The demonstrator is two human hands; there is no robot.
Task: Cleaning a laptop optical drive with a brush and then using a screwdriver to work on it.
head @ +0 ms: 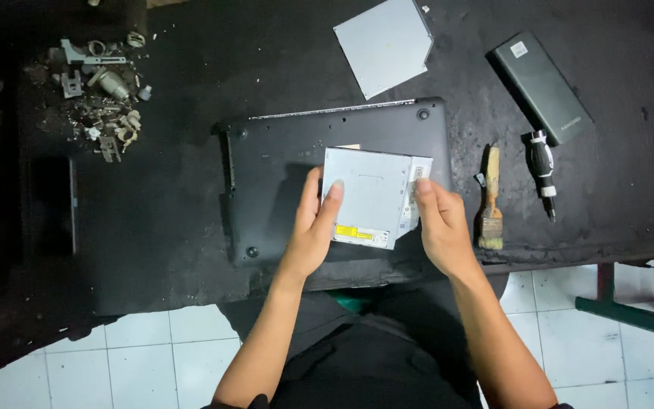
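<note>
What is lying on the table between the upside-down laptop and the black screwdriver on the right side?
In the head view, a small paintbrush with a wooden handle lies between the laptop and the screwdriver, on the black table.

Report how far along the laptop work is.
Done: the laptop lies base-up on the black bench, and a flat silver plate sits apart behind it. In hand: both hands, left hand and right hand, hold a silver optical drive above the base. Left: the base cover looks to be on; the screwdriver and brush lie untouched to the right.
</note>
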